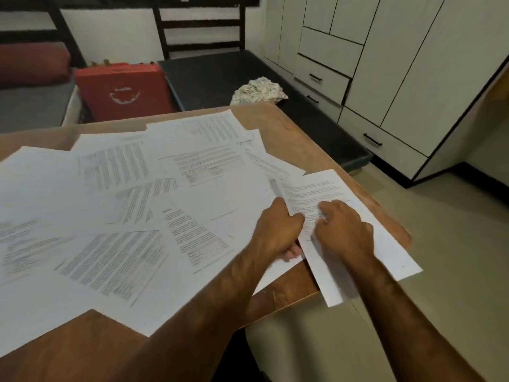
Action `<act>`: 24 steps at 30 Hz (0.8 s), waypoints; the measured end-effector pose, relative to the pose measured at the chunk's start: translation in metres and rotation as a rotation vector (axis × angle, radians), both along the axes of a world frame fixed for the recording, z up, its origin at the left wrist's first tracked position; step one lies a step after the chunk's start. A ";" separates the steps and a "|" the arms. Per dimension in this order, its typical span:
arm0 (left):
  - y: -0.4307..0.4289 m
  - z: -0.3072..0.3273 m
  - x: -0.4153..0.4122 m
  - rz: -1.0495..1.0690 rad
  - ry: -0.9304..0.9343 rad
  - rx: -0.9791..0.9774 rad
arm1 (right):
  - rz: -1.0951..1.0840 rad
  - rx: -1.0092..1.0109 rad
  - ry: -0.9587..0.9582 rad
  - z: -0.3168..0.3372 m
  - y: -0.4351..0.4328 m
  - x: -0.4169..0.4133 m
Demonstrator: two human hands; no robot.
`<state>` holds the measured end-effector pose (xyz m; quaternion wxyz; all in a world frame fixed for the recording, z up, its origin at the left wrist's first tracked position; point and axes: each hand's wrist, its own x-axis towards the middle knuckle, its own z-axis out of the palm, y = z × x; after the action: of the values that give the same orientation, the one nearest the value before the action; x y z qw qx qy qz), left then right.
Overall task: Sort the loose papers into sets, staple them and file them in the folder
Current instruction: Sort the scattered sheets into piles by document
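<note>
Several loose printed papers (132, 205) lie scattered and overlapping across the wooden table (308, 133). At the table's right edge a small set of sheets (325, 191) lies angled, with its lower end hanging over the edge. My left hand (278, 230) grips the left edge of that set, thumb on top and fingers curled underneath. My right hand (344, 230) rests on top of the set with its fingers bent down onto the printed page. No stapler or folder shows in view.
Behind the table stand a red case (124, 92), a dark low platform (220, 75) with a crumpled cloth (259, 89), and a dark chair back (201, 26). White cabinets with drawers (385, 64) line the right wall. Bare floor (454, 244) lies to the right of the table.
</note>
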<state>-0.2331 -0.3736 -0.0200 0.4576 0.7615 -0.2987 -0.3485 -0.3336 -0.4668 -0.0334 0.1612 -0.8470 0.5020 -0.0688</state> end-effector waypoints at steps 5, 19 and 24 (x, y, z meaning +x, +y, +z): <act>0.055 0.005 0.024 -0.089 -0.773 0.233 | -0.005 -0.100 -0.013 -0.004 0.002 0.002; 0.186 -0.032 0.091 -0.171 -0.950 0.263 | 0.528 -0.040 -0.025 -0.009 0.109 0.123; 0.209 -0.039 0.104 -0.101 -0.879 0.157 | 0.484 0.014 -0.151 -0.008 0.126 0.137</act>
<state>-0.1293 -0.1650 -0.0588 0.2102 0.8542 -0.4743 -0.0353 -0.1969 -0.3407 -0.0411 0.2157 -0.9338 0.2717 -0.0879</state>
